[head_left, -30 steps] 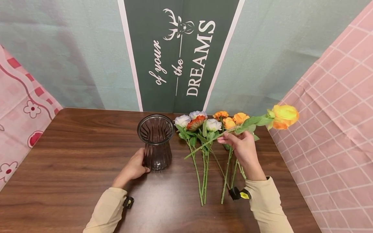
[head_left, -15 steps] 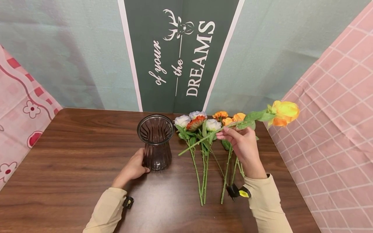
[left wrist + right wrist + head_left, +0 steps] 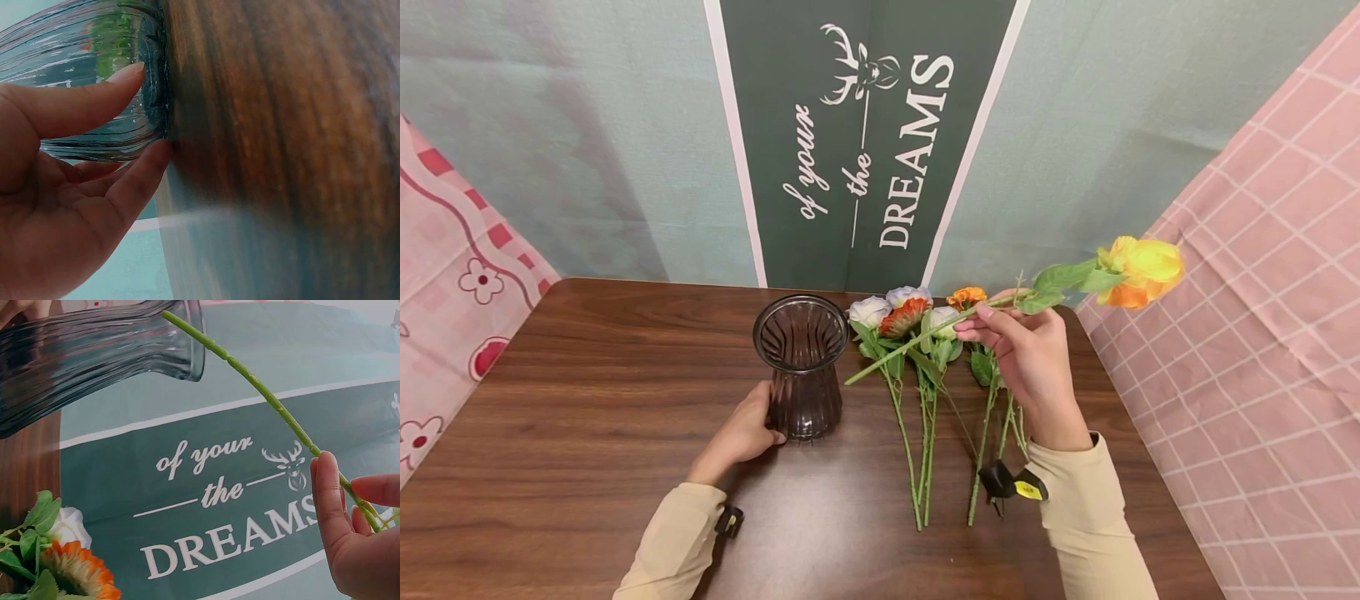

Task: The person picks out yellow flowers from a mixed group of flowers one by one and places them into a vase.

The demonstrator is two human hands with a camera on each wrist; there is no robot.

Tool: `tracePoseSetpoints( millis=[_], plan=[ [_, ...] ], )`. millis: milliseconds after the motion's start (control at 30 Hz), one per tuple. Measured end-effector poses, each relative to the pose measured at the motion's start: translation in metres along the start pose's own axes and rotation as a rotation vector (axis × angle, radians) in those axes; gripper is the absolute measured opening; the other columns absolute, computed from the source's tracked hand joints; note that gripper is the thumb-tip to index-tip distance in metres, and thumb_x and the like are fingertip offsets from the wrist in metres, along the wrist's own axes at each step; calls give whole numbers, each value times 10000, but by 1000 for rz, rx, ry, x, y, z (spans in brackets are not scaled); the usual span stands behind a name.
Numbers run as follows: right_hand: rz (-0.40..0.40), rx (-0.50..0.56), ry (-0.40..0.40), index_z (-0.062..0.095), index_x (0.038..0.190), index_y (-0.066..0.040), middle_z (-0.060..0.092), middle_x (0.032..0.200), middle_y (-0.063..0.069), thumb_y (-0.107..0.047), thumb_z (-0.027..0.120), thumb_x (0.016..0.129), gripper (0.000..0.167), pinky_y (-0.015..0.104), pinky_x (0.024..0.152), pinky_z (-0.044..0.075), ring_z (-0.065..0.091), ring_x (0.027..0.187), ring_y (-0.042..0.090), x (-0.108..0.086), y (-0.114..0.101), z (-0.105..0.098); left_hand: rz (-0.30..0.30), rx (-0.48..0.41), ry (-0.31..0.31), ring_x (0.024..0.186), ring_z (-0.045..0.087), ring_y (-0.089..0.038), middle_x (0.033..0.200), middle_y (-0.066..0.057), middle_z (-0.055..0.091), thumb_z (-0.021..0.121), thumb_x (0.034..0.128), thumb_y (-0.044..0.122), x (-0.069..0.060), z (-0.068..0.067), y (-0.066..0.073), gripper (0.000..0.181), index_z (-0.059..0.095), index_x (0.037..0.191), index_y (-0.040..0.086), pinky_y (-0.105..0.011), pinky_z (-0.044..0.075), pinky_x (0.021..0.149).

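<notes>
The left hand [image 3: 741, 429] grips the glass vase [image 3: 806, 404] standing on the wooden table [image 3: 587, 433]. To its right, the right hand [image 3: 1037, 362] pinches the yellow-orange flower's stem [image 3: 891, 357] above other flowers [image 3: 905, 318]. A soft pinch and a still vase should stop bending or tipping.

One vase [image 3: 807, 402], one yellow flower [image 3: 1142, 271], three pale flowers [image 3: 870, 312] [image 3: 908, 296] [image 3: 943, 322], one red flower [image 3: 904, 318], at least one orange flower [image 3: 966, 297]. Two hands [image 3: 743, 427] [image 3: 1037, 367], two sleeves [image 3: 673, 533] [image 3: 1086, 517], two wrist cameras [image 3: 730, 521] [image 3: 997, 480], one table [image 3: 587, 417], one printed deer [image 3: 871, 72].
</notes>
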State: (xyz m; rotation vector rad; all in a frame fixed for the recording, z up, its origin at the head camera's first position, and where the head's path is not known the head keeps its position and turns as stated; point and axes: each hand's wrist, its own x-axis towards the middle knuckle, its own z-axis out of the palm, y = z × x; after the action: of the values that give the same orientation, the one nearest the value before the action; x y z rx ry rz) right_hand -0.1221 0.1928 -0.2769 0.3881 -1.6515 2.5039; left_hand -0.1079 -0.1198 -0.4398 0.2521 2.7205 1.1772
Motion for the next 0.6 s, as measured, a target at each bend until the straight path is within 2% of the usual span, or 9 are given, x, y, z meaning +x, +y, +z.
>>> tracePoseSetpoints(
  millis=[167,333,533,600],
  plan=[
    [-49,107,-60,528,887,141,636,780,234,148,483,853,57,381,663,545,650,682,319,4,-5,4,-1,1,4,1010,496,-340,1062,-198,499,711,632,-63,0,0,0,580,423,1136,-53,-477,423,861],
    [-91,173,-75,525,900,158,634,775,259,156,478,849,69,384,653,545,649,682,334,8,-8,8,3,-2,8,1010,498,-340,1068,-204,503,710,623,-64,0,0,-1,593,424,1142,-55,-480,423,863],
    [-107,170,-64,532,926,153,632,783,256,145,481,856,88,389,663,543,652,698,328,10,-10,15,3,-1,10,999,500,-332,1066,-200,504,710,620,-64,0,1,-2,596,424,1143,-53,-475,427,856],
    [-114,132,-72,544,941,128,634,799,232,136,478,863,102,390,672,542,653,710,319,11,-9,17,1,-1,10,1000,500,-332,1067,-200,504,710,622,-63,0,1,-2,597,423,1145,-53,-475,427,856]
  ],
)
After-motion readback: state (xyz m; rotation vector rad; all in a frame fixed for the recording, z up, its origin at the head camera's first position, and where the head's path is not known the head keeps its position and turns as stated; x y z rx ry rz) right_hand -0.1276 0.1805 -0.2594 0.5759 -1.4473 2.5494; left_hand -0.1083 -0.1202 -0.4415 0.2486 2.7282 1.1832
